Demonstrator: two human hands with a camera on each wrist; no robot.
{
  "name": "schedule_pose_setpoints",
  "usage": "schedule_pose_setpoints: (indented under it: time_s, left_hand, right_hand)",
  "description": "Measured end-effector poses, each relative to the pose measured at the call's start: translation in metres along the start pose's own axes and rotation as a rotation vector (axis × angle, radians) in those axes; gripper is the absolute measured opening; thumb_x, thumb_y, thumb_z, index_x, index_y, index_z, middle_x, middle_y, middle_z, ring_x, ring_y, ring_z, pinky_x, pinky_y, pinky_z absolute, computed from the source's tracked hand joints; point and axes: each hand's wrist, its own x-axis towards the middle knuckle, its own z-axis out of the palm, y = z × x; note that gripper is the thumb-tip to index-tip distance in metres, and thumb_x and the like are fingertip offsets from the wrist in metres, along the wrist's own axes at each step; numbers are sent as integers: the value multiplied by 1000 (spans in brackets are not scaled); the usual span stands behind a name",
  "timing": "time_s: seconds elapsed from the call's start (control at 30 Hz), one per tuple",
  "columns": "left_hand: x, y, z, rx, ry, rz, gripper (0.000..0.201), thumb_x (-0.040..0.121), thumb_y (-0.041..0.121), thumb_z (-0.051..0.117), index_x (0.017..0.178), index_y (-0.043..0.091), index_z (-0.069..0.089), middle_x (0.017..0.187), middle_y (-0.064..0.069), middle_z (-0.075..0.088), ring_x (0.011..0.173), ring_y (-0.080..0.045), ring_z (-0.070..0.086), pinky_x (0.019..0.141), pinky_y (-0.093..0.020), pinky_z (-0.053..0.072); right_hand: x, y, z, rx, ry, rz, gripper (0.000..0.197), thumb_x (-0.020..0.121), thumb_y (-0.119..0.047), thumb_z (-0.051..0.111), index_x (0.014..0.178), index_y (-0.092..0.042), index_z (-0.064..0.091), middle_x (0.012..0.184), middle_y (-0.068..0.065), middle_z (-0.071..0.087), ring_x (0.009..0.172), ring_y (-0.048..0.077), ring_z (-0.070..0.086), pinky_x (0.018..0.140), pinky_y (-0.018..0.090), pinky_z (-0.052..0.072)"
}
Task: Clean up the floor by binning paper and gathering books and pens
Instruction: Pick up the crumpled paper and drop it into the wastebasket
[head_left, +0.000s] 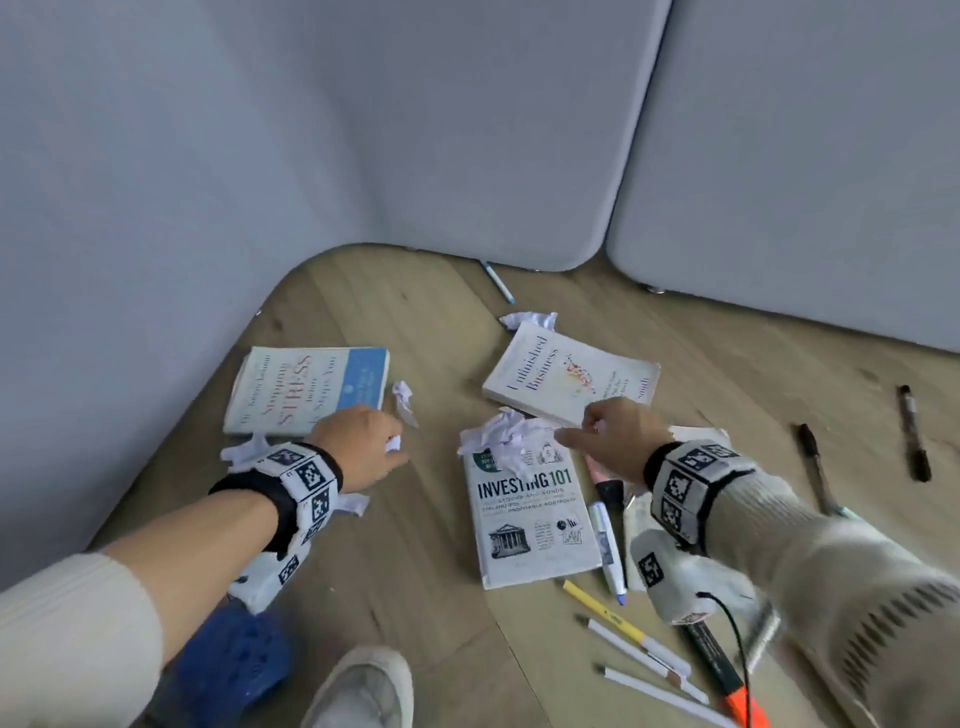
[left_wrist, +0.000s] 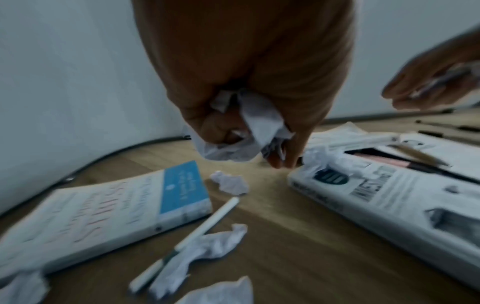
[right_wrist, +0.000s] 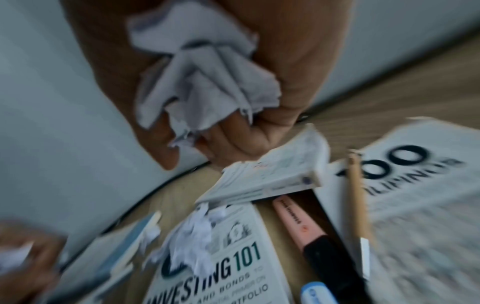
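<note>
My left hand grips a crumpled paper wad just right of the "Stopping Stress" book. Another crumpled paper is held in my right hand, which hovers at the near edge of the "Unfinished Business" book. More crumpled paper lies on the top end of the "Investing 101" book, just left of that hand. A small paper ball sits between the two far books, and one more paper ball lies beyond "Unfinished Business".
Pens are scattered over the wooden floor: a blue pen by the grey panels, two black pens at right, a yellow pen and several white ones near me. A pink highlighter lies beside "Investing 101". My shoes are at the bottom.
</note>
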Motion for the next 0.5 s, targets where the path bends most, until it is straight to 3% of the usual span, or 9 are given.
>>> schedule_pose_setpoints:
  time_s: [0.03,0.1,0.17,0.27,0.33,0.37,0.43,0.5]
  left_hand:
    - [0,-8,-1,-29,8,-8,16,89,34,59,79,22,58,80,-1,54,87,-26,58,70,-30,39]
    - [4,-19,4,-70,20,-42,20,91,28,57,109,19,55,93,-6,62,91,-28,59,72,-30,41]
    - [9,-24,11,-92,43,-79,31,92,22,54,122,19,47,97,-10,63,90,-30,60,74,-34,45]
    - [23,-27,21,-152,89,-85,39,92,20,51,129,19,39,90,-8,60,84,-31,59,76,-40,50]
    - [37,-27,27,-167,90,-75,50,91,21,51,137,22,31,92,-10,61,85,-32,59,76,-42,51]
    - [43,-28,31,-167,86,-77,57,92,21,52,141,25,25,92,-10,61,85,-32,60,76,-41,51]
    - [55,-30,38,-154,71,-60,66,92,20,53,146,28,17,87,-9,59,79,-30,58,72,-39,51]
    - [63,-27,43,-126,36,-5,65,92,17,52,146,28,17,87,-7,60,76,-29,58,71,-38,51]
  right_hand:
    - [5,-13,11,-88,36,-51,25,85,-36,59,70,-17,52,72,3,56,71,23,57,57,25,39]
    - [10,-34,35,-155,99,-124,8,89,-22,51,91,-15,48,76,8,56,71,28,59,59,30,44]
    - [11,-48,57,-205,142,-200,21,88,-11,45,108,-17,40,85,10,56,69,30,56,58,35,44]
    - [20,-58,89,-326,176,-318,48,86,-5,49,129,-17,33,113,11,43,78,31,58,55,35,42]
    - [24,-57,106,-445,186,-347,51,88,-12,52,133,-21,29,120,12,35,89,28,56,52,31,45]
    - [24,-56,113,-481,190,-347,44,91,-22,51,131,-23,33,120,12,35,93,27,53,51,30,45]
    - [23,-50,125,-537,183,-297,38,92,-43,47,122,-21,44,119,15,43,94,28,53,48,31,48]
    - [20,-41,130,-597,149,-249,45,87,-50,54,114,-15,52,113,18,51,89,30,56,43,32,51]
